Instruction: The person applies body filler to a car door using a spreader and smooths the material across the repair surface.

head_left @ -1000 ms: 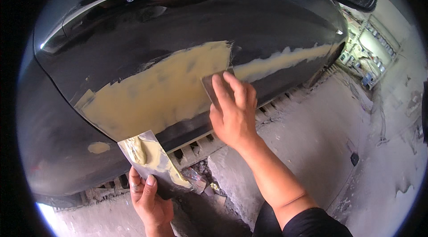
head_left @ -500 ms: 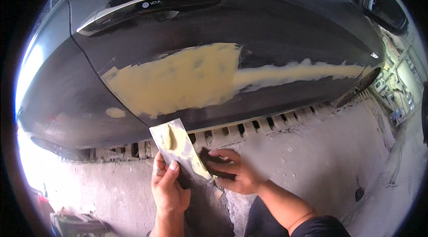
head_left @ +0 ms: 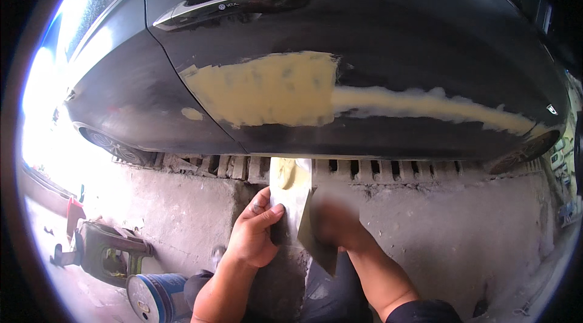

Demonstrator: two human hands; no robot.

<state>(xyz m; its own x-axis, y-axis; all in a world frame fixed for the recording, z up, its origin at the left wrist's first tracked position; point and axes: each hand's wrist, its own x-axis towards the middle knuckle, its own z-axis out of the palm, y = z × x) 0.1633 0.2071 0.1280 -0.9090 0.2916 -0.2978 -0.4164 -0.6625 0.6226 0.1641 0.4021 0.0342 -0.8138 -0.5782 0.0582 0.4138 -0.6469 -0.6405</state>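
My left hand (head_left: 262, 226) grips a flat pale mixing board (head_left: 294, 196) by its left edge, thumb on top. A lump of yellow body filler (head_left: 285, 175) sits near the board's far end. In my right hand (head_left: 335, 221), smeared by motion, is a dark, thin spreader (head_left: 317, 235) held against or close to the board's right edge. Beyond both hands stands the dark car door (head_left: 388, 37), with a broad yellow filler patch (head_left: 267, 92) below its handle. A narrower filler strip (head_left: 425, 104) runs from the patch toward the right.
A slotted drain grate (head_left: 376, 168) runs along the floor below the car. At lower left stand a blue-and-white metal drum (head_left: 159, 297) and a dark green plastic stool (head_left: 106, 251). The chrome door handle (head_left: 234, 4) juts out above the patch.
My view has turned, so the car looks more level and the drum has come into sight. The board now points straighter toward the car, and the spreader shows more of its face.
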